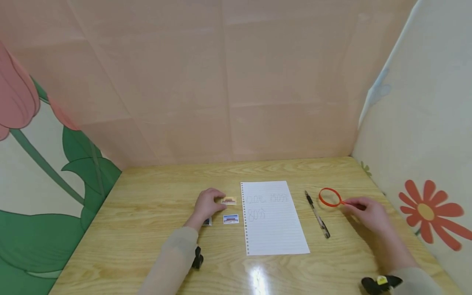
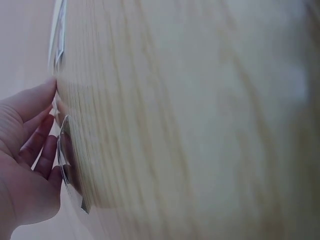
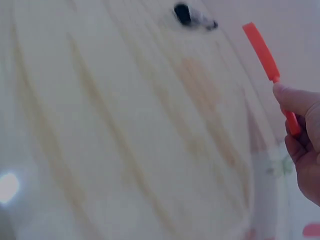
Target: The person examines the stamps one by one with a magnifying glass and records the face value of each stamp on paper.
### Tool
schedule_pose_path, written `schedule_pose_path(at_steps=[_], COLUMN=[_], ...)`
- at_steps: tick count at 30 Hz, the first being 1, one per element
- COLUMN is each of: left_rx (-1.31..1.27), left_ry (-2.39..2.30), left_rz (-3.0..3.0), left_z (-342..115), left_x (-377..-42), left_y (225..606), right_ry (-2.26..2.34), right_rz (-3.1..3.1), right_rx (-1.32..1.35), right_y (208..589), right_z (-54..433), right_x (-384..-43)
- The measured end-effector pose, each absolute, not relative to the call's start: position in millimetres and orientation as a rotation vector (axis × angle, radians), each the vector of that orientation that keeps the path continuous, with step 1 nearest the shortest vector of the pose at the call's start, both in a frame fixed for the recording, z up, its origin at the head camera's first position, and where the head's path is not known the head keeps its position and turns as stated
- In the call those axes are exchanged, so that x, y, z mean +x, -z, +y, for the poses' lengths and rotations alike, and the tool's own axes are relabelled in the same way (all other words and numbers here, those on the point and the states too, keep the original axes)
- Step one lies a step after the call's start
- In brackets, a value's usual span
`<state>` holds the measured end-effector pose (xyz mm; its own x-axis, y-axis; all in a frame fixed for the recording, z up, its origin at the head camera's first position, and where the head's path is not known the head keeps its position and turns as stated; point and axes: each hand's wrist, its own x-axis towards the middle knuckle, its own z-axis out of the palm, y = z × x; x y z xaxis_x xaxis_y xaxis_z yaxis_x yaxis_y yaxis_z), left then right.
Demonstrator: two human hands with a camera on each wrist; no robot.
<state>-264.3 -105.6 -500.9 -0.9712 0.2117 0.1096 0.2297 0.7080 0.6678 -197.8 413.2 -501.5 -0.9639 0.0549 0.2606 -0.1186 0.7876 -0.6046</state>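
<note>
My left hand (image 1: 207,205) is at a small yellow stamp (image 1: 230,201) with a red building on it, thumb and forefinger pinching its left edge on the table. Just below lies a blue stamp (image 1: 231,219) with a building and white border. Another dark-pictured stamp (image 1: 207,221) is partly hidden under the left hand. My right hand (image 1: 370,214) grips the short handle of a red-rimmed magnifying glass (image 1: 330,205), held above the table at the right. In the right wrist view the magnifying glass (image 3: 261,50) appears edge-on, its handle between thumb and fingers.
A lined sheet of paper (image 1: 274,233) with faint handwritten numbers lies mid-table, right of the stamps. Between it and the magnifying glass lies a black pen (image 1: 318,215). The wooden table (image 1: 147,246) meets a pink cloth backdrop (image 1: 228,102) and flowered side panels.
</note>
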Motion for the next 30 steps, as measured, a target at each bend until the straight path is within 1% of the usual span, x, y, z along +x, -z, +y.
schedule_pose_path(at_steps=[10,19,30], left_rx=[-0.367,-0.383,-0.351], left_ry=[1.143,1.147,1.162], left_rz=[-2.877,-2.873,-2.891], left_z=[-106.9,-109.4,-108.8], left_x=[-264.5,-265.5,-265.3], left_y=[503.1,503.6,503.1], right_ry=[-0.970,-1.015,-1.101], right_rz=[-2.607,-2.587,-2.508], right_rx=[0.336,0.537,0.701], right_y=[488.0,491.1,497.2], right_z=[356.8,298.1,240.1], right_x=[-215.0,-229.6,-243.8])
